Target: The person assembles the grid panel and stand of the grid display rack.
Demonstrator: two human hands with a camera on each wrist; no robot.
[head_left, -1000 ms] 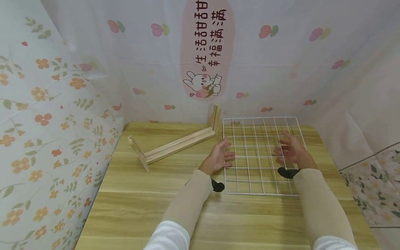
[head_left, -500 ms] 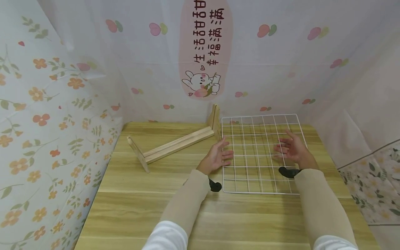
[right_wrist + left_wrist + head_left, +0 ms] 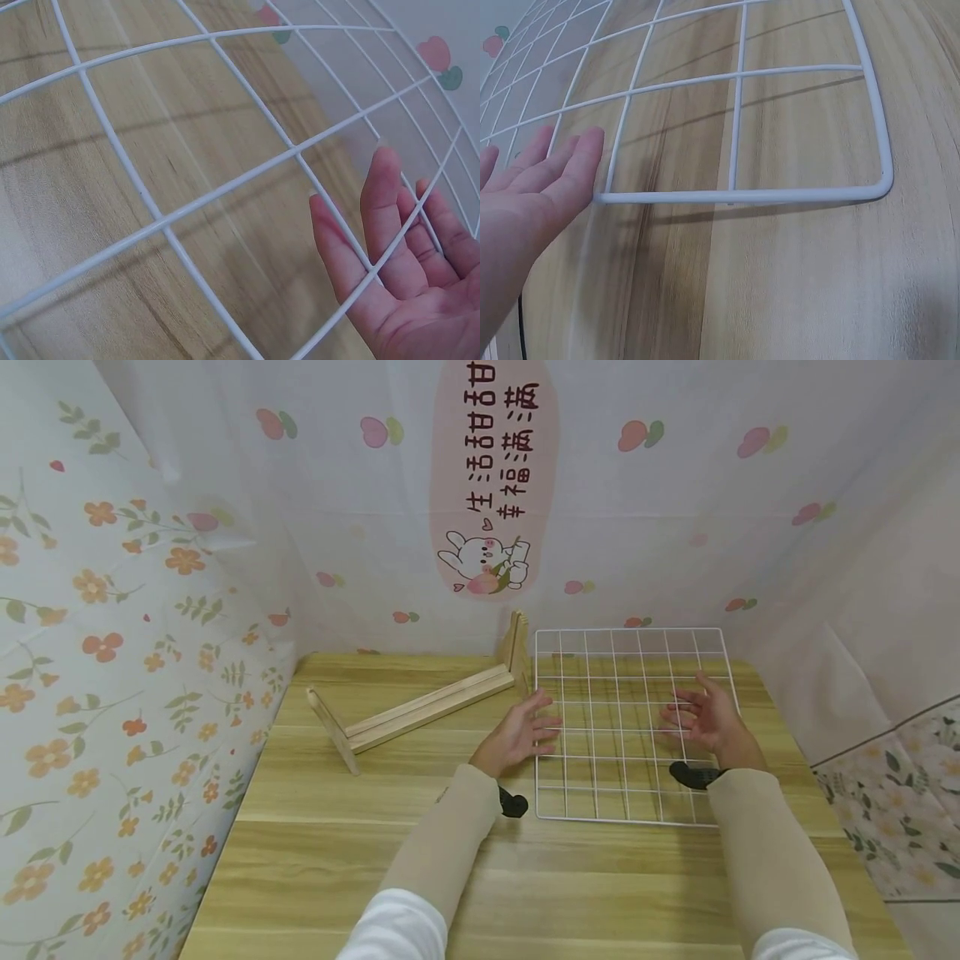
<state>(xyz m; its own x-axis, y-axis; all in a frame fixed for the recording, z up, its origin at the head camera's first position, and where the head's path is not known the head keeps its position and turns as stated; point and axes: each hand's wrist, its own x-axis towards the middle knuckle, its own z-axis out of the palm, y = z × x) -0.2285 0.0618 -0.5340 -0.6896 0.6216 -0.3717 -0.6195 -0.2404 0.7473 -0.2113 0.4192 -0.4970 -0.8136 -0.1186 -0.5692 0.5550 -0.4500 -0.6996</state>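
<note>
A white wire grid panel (image 3: 626, 727) is held a little above the wooden table, its shadow falling on the boards. My left hand (image 3: 517, 735) is at its left edge, fingers extended across the side wire; the left wrist view shows the fingertips (image 3: 592, 142) beside the edge wire. At the right side, my right hand (image 3: 708, 722) has its fingers loosely spread under the panel. Wires cross in front of those fingers (image 3: 382, 187) in the right wrist view. Whether either hand's hidden parts hook the wire cannot be seen.
A pale wooden stand (image 3: 431, 706) with an upright at each end lies slantwise at the left of the panel. The wooden table (image 3: 337, 860) reaches a patterned cloth (image 3: 360, 552) at the back. More printed cloth hangs on both sides.
The panel's far edge has risen slightly in the head view, and the panel has shifted a little right. Both hands keep nearly the same pose.
</note>
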